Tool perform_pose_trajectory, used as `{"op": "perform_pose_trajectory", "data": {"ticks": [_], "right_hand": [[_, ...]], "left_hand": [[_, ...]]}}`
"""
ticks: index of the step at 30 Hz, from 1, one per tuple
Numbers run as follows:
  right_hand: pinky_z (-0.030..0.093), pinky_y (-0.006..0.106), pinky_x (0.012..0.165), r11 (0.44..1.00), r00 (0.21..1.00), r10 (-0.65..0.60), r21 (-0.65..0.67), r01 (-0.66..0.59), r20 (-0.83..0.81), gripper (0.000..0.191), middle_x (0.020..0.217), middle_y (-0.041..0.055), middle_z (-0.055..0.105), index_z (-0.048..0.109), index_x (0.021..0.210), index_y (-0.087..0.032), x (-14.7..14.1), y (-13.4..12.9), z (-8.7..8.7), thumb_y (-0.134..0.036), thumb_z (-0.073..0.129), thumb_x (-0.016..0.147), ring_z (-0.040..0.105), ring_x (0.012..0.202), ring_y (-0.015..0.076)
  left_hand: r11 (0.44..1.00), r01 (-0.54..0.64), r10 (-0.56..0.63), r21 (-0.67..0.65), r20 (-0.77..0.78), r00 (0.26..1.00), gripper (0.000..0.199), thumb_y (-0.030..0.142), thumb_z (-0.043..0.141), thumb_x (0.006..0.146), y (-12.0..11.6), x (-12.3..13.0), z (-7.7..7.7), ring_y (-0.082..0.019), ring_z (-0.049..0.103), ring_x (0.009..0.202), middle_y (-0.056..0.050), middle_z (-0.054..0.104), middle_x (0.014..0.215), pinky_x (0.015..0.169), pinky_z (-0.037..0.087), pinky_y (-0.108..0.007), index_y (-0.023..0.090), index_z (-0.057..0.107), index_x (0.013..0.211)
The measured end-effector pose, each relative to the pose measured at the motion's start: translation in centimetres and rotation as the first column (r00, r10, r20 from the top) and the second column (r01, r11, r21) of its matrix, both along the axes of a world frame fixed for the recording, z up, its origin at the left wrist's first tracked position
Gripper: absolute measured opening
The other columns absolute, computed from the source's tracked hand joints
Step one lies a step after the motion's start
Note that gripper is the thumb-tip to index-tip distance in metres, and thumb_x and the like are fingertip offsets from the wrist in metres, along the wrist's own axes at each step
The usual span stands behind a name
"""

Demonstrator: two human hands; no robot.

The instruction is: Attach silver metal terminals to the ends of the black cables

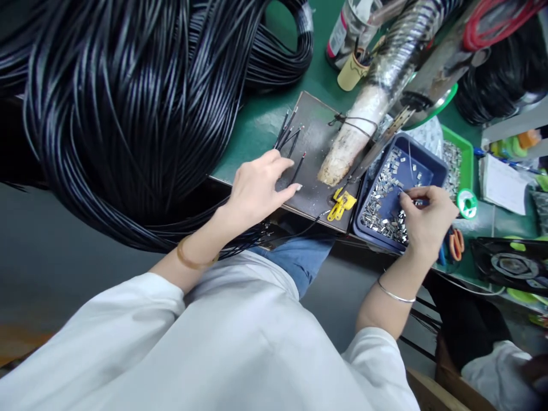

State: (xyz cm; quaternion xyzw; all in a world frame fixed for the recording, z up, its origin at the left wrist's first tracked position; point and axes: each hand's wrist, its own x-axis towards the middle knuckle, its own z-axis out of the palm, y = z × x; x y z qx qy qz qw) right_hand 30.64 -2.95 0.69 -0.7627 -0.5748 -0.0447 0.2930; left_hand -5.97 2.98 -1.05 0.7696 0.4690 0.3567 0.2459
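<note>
My left hand (261, 181) lies at the left edge of a grey board, thumb and fingers apart, over a bunch of thin black cables (290, 137). Their cut ends stick out beyond my fingers, and one cable with a reddish tip (303, 162) lies between finger and thumb. Over a blue plastic bin (434, 154), my right hand (429, 220) has thumb and forefinger pinched together. What sits between those fingertips is too small to make out. Small silvery metal pieces (387, 177) are scattered in the bin beneath it.
A large coil of black cable (141, 103) covers the left side. A duct (349, 145) slants down over the board (310, 123), near a yellow clip-like piece (341, 204). Right of the blue bin are a green bin (468, 157), orange-handled scissors (456, 244) and a fan (514, 265).
</note>
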Motion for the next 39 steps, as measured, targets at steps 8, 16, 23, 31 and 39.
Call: {"op": "perform_pose_trajectory", "data": {"ticks": [8,16,23,31,39], "right_hand": [[0.043,0.028,0.063,0.986,0.998,-0.025,-0.169,0.016,-0.055,0.011,0.064,-0.0031,0.064,0.064,0.066,-0.02,-1.7,0.2,1.0,-0.018,0.073,0.07,0.054,0.057,0.0101],[0.053,0.027,0.056,0.966,0.874,0.179,0.249,-0.07,-0.451,0.017,0.08,-0.0023,0.066,0.058,0.072,-0.02,-13.1,-3.9,1.9,-0.023,0.074,0.077,0.063,0.059,0.0104],[0.062,0.031,0.072,0.923,0.79,0.344,0.335,-0.187,-0.507,0.004,0.093,0.001,0.071,0.07,0.086,-0.023,-18.0,-4.7,0.1,-0.019,0.069,0.085,0.071,0.087,0.014],[0.062,0.028,0.073,0.921,0.687,0.38,0.321,-0.219,-0.62,0.007,0.095,0.0005,0.071,0.072,0.086,-0.024,-17.3,-4.5,-1.3,-0.018,0.069,0.085,0.071,0.089,0.0126],[0.061,0.033,0.084,0.919,0.854,0.387,0.224,-0.325,-0.349,0.015,0.099,0.0013,0.072,0.071,0.093,-0.024,-16.2,-5.3,-0.9,-0.012,0.066,0.085,0.07,0.094,0.0147]], "left_hand": [[0.838,0.353,0.097,-0.416,0.75,0.654,0.027,0.037,0.074,0.08,-2.8,1.1,-0.1,-0.008,0.049,0.045,0.003,0.058,0.055,0.046,0.04,-0.022,0.014,0.069,0.094],[0.41,0.764,0.238,-0.498,0.867,0.437,0.023,0.031,0.074,0.079,-5.0,3.2,-0.3,-0.005,0.05,0.042,-0.002,0.07,0.066,0.038,0.034,-0.017,0.013,0.061,0.083],[0.633,0.59,0.101,-0.501,0.809,0.579,0.018,0.027,0.073,0.081,-4.6,4.4,-0.1,-0.004,0.047,0.049,0.003,0.058,0.056,0.048,0.038,-0.016,0.011,0.068,0.075],[0.823,0.448,-0.048,-0.349,0.742,0.668,0.011,0.022,0.071,0.081,-5.1,5.1,-0.6,-0.01,0.063,0.067,-0.005,0.074,0.077,0.064,0.05,-0.02,0.011,0.074,0.079],[0.933,0.322,-0.34,0.163,0.094,0.936,0.022,0.019,0.055,0.095,-4.4,3.8,-0.6,-0.011,0.059,0.065,-0.002,0.067,0.071,0.062,0.042,-0.022,0.014,0.076,0.09]]}}
